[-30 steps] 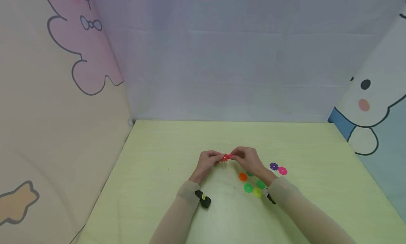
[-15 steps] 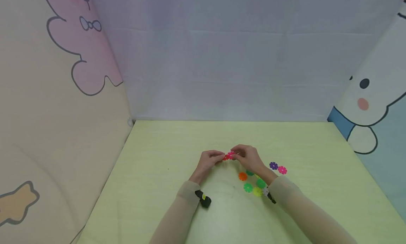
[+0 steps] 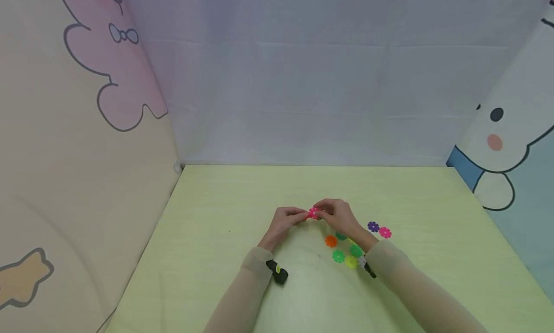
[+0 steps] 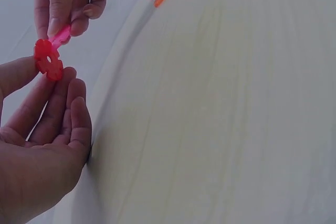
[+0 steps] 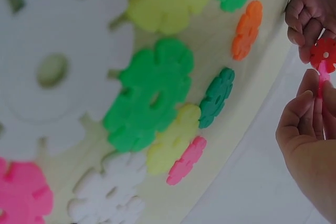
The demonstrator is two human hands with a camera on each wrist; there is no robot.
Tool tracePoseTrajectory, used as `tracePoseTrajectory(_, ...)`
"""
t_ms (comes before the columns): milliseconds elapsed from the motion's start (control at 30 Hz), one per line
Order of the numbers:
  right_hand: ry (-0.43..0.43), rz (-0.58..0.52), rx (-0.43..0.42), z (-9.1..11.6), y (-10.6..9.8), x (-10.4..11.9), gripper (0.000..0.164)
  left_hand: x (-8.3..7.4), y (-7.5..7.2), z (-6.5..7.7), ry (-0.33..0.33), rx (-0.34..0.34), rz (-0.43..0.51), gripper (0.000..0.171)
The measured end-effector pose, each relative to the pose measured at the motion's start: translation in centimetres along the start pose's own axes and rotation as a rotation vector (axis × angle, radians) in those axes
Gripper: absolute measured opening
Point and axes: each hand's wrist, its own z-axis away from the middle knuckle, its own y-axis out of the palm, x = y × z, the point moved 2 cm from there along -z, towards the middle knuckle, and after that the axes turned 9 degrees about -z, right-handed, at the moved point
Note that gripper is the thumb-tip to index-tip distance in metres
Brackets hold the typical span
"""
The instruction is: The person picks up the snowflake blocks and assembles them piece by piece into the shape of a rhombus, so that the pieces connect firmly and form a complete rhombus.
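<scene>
My left hand (image 3: 283, 223) pinches a red notched plastic disc (image 4: 48, 60) between thumb and fingers; the left wrist view shows its round centre hole. Facing it, my right hand (image 3: 341, 218) pinches a pink notched disc (image 3: 313, 213) by its edge. The two discs meet at their rims, the pink one turned crosswise to the red, as the right wrist view shows at the red disc (image 5: 324, 55). Both hands are raised over the middle of the table, fingertips close together. In the head view the left fingers cover much of the red disc.
Loose discs lie by my right forearm: orange (image 3: 331, 240), green (image 3: 338, 256), yellow (image 3: 351, 261) and several more. A purple disc (image 3: 373, 227) and a pink disc (image 3: 385, 232) lie farther right. White discs (image 5: 107, 187) show in the right wrist view. A curtain (image 3: 303, 83) stands behind the table.
The pink disc has turned from nearly edge-on to showing its face in the head view, and sits closer over the red disc. Both hands have barely shifted; the loose discs stay put.
</scene>
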Motion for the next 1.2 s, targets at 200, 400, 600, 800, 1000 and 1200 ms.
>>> tracePoseTrajectory(200,0.023,-0.007,0.026,-0.1,0.3,0.2,0.019,-0.1,0.0,0.2,-0.001,0.011,-0.018,0.022)
tracePoseTrajectory(400,0.042,0.030,0.041,-0.1,0.8,0.3,0.020,0.2,0.1,0.1,-0.016,0.031,-0.003,0.023)
tracePoseTrajectory(600,0.021,0.063,0.066,0.3,0.2,0.3,0.021,0.4,0.1,0.0,-0.016,0.016,-0.016,0.024)
tracePoseTrajectory(800,-0.010,0.142,0.059,1.0,-2.0,-0.7,0.020,0.3,0.0,-0.1,-0.041,0.003,-0.028,0.021)
tracePoseTrajectory(1000,-0.012,0.203,0.040,1.8,-4.5,-1.8,0.019,0.4,0.0,-0.2,-0.049,-0.006,-0.010,0.021)
tracePoseTrajectory(1200,-0.011,0.261,0.027,2.4,-6.4,-2.6,0.020,0.4,0.1,-0.1,-0.049,-0.021,0.000,0.024)
